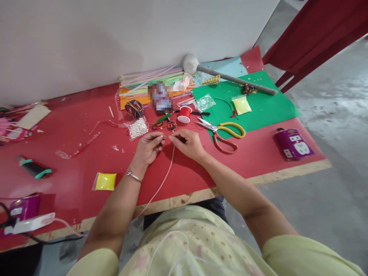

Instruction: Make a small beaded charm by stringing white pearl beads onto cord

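A pale wall (pixel 86 46) fills the far side of my feed, and below it runs the red-covered table (pixel 186 168), with one green sheet (pixel 267 107) beyond and to the right of my right hand (pixel 188 143). One stick (pixel 235 80) with a white ball (pixel 191 64) at its end lies farther out on that side. My left hand (pixel 149 147) meets the right over the table — thumb and finger drawn together on each, though what sits between those tips is too fine for me to make out. One pale cord (pixel 168 171) runs from beside the right fingertips down between my wrists; whether it is pinched or only passes there, I can't tell. I'd expect it to be light and limp, unlikely to break, so best taken close to its upper end. Counting down by size: one pair of scissors (pixel 216 129) just right of the right hand; two purple boxes, one (pixel 293 145) far right, one (pixel 30 205) far left; two yellow packets, one (pixel 105 181) left of the left wrist, one (pixel 242 105) beyond the scissors; one big yarn ball (pixel 135 109) and one bead packet (pixel 138 128) past the left hand — beads too many to count; one red spool (pixel 184 114) just beyond the right.
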A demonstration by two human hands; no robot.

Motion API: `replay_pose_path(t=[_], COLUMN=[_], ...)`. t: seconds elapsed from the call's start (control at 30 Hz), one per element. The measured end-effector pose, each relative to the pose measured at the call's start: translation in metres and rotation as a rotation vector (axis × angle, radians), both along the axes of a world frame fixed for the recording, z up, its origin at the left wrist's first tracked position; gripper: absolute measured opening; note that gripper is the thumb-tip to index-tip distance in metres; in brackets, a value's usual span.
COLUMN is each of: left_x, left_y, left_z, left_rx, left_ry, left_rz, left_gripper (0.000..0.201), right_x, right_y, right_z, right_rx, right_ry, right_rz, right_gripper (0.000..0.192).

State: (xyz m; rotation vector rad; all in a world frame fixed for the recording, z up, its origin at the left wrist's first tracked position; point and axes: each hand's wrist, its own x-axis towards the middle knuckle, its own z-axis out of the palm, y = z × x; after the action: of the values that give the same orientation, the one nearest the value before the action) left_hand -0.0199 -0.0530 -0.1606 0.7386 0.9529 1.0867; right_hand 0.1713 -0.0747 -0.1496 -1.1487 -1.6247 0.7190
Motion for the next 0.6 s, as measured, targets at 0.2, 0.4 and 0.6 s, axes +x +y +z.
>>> replay_pose_path(t=[0.2, 0.4, 0.6], left_x=[0.001, 0.0019, 0.0014], left_y=[-0.0009, -0.0004, 0.0001], left_z=[0.002, 0.003, 0.0025], left_rx=[0.003, 0.005, 0.014], left_ry=[-0.011, -0.032, -0.041], left_rz=[-0.005, 0.0, -0.008], left_gripper=[0.031, 0.032, 0.032], right_x=[-0.0007, -0.0012, -0.0008], right_y=[0.0005, -0.0006, -0.0013], right_z=[-0.0008, -0.002, -0.0018], right_rx=[0.034, 0.086, 0.067], right_ry=[0.011, 0.016, 0.022], right_rz=[0.025, 0.077, 0.104], right_gripper=[0.019, 0.02, 0.02])
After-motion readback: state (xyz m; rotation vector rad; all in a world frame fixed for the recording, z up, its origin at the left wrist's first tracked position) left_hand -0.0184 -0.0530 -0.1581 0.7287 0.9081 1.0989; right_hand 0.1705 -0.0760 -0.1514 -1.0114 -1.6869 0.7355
